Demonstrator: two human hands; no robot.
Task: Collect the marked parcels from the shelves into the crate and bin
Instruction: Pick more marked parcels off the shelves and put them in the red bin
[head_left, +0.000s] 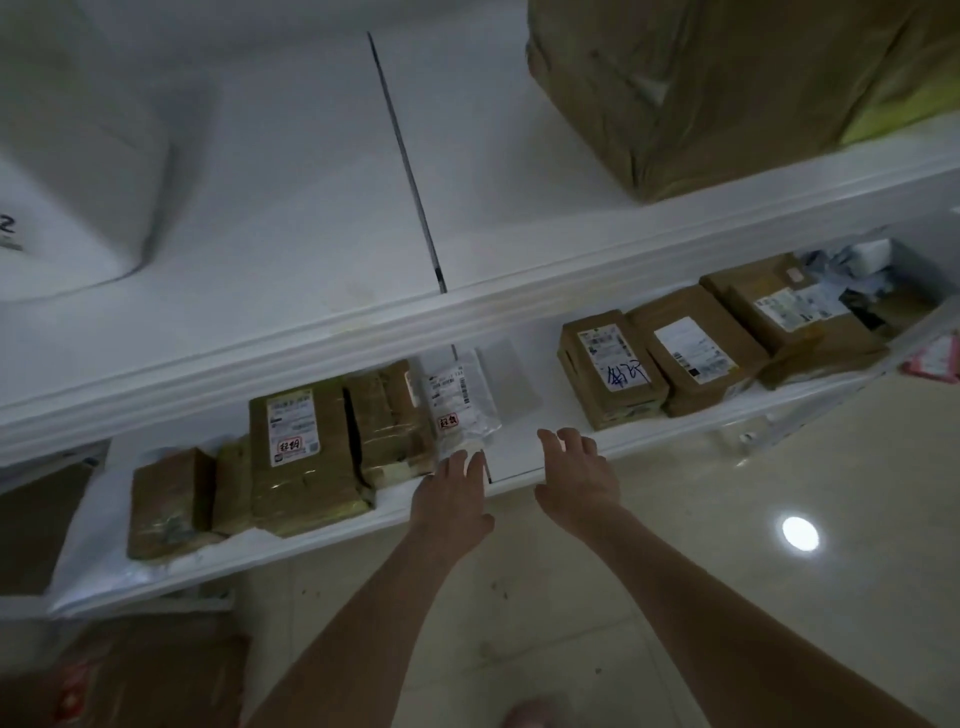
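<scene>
Nearest the camera, both forearms are stretched toward the front lip of the lower shelf (519, 470) at mid-frame. The left hand (451, 496) is spread wide and empty, its fingertips touching the near edge of a clear poly parcel (460, 402); the right hand (576, 475) is likewise open and holds nothing, hovering over bare shelf just right of it. Both are probably placed so as to draw the parcel forward. A red stamp is carried on that parcel's label, so it is judged marked; its long axis runs front to back, label up. Left of it, a flat brown parcel (301, 457) with a similar red stamp lies the same way. Farther, at upper right, a large wrapped carton (727, 93) sits on the upper shelf. Neither crate nor bin is seen.
</scene>
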